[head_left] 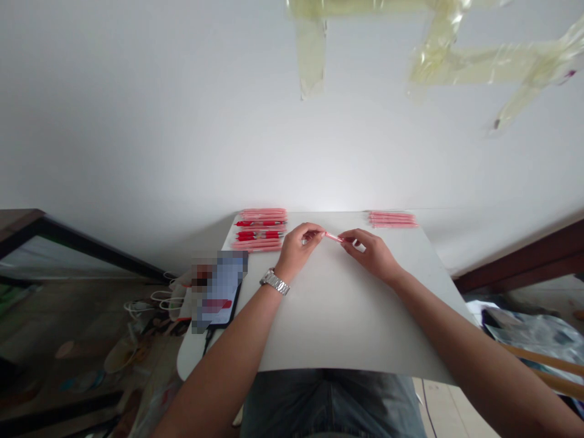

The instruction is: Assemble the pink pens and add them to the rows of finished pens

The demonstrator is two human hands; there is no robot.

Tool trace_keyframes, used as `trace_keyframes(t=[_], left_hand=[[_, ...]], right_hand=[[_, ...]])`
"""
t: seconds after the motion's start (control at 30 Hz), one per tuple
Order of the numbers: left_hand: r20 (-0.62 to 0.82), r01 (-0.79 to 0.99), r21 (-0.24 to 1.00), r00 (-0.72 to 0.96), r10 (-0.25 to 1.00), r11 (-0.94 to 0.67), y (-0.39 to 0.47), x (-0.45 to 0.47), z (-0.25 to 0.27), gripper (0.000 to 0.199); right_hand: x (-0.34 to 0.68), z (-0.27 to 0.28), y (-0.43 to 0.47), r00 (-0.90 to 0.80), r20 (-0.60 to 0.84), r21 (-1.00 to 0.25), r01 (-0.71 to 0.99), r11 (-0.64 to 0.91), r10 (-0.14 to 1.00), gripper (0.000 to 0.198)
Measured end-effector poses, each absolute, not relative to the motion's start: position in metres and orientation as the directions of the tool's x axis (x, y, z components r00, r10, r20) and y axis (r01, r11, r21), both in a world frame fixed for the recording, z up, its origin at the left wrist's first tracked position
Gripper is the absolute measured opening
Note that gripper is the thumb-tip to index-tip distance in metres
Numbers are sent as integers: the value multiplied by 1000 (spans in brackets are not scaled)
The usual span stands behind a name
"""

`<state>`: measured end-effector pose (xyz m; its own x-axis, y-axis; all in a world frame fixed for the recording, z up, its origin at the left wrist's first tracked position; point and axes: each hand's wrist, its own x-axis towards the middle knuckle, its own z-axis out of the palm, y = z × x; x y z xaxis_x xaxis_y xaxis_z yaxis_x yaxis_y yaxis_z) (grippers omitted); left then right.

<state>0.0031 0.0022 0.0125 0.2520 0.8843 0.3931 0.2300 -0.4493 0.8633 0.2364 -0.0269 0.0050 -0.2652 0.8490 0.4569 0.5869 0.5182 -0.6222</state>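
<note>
A slim pink pen point(334, 236) is held by its two ends above the white table point(337, 316). My left hand point(302, 243), with a metal watch at the wrist, pinches the left end. The right end sits between the thumb and fingers of my right hand point(368, 250). Beyond my left hand lies a stack of pink pens point(258, 244), with a few bright red pens point(260, 235) among them. A smaller group of similar pink pens point(393, 219) lies at the far right, and they look wrapped in clear plastic.
A phone point(223, 289) with a cable lies along the table's left edge. The wall point(228, 121) rises right behind the table, with yellowed tape point(310, 55) on it. White cables point(171, 298) and clutter are on the left; plastic bags point(542, 337) lie at the right.
</note>
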Motion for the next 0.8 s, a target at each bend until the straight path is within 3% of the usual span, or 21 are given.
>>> trace_keyframes(t=[0.53,0.8], left_hand=[[381,221,874,240,893,-433,2,2,13,24],[415,343,825,171,894,-449,7,-2,12,20]], right_hand=[[237,4,-26,-255,447,-636,583,506,857,19],[237,3,-26,-200,408,-669,598,441,891,18]])
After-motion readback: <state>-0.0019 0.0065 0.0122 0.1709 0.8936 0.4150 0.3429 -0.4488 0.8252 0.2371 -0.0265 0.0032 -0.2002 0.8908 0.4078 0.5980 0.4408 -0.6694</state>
